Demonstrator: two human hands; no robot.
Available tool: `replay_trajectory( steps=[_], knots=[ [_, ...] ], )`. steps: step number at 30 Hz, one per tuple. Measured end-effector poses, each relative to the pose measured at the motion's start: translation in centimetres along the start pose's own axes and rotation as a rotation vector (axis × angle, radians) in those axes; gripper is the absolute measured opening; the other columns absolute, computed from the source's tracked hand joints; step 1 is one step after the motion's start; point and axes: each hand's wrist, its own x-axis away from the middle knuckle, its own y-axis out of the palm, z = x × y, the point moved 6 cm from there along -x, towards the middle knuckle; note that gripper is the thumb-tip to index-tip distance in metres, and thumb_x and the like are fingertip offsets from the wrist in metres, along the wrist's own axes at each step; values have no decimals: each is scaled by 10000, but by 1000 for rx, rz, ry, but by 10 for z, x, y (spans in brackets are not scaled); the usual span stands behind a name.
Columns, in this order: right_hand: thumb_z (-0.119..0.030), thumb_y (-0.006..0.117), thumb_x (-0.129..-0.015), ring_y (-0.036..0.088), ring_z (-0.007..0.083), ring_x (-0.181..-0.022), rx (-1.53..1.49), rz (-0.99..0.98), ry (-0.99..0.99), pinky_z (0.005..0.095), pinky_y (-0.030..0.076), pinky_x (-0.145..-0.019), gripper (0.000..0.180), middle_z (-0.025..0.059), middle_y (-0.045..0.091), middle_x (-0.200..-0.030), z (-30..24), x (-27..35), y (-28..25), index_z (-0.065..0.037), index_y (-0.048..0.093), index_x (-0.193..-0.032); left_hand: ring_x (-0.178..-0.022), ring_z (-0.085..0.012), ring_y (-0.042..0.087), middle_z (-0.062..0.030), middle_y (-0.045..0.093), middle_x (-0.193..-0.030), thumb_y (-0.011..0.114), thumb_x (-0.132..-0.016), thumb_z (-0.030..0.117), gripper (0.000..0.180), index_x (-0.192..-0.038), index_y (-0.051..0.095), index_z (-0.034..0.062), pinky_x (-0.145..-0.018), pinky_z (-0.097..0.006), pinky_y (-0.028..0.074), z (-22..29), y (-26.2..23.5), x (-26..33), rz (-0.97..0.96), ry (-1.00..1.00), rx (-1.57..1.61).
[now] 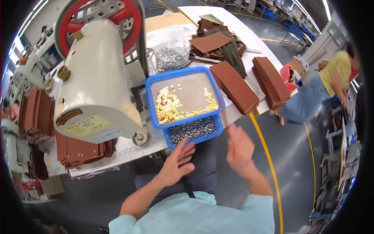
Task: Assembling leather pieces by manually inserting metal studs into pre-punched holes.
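My left hand (176,163) is held in the air just below the trays, fingers stretched out and thumb apart, with nothing in it. Off to the right of the trays my right hand (239,147) is raised, a little blurred; its fingers look straight and it holds nothing I can see. A blue tray (150,102) carries many gold ring-shaped eyelets (167,107), heaped at its left and scattered along the front and right. Partly under it, a second blue tray (220,126) is filled with small dark metal pieces (193,130).
A cream press machine (95,78) with a red-rimmed wheel (137,23) stands left of the trays. Stacks of brown panels lie on the right (235,86), far right (269,82) and left (83,148). Behind are a plastic bag of metal pieces (171,57) and a walking person (331,84).
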Motion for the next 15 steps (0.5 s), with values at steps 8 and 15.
replay_trajectory(
  steps=[8, 15],
  knots=[
    [-120, 784, -821, 738, 280, -1025, -383, -314, -166, 446, 571, -944, 229, 131, 756, -1114, -72, 24, 23, -39, 745, -1031, -1073, -160, 696, -104, 684, -1253, 574, -1000, 31, 392, -1388, 530, 1, -876, -321, 604, 3, -25, -14, 297, -147, 207],
    [-77, 745, -882, 743, 216, -806, -818, -438, 371, 326, 580, -735, 116, 130, 762, -888, -3, -94, 85, 6, 762, -962, -952, -127, 716, -86, 736, -1141, 575, -975, -33, 317, -1288, 629, -32, -804, -284, 599, -2, -47, 25, 505, -122, 147]
  ],
)
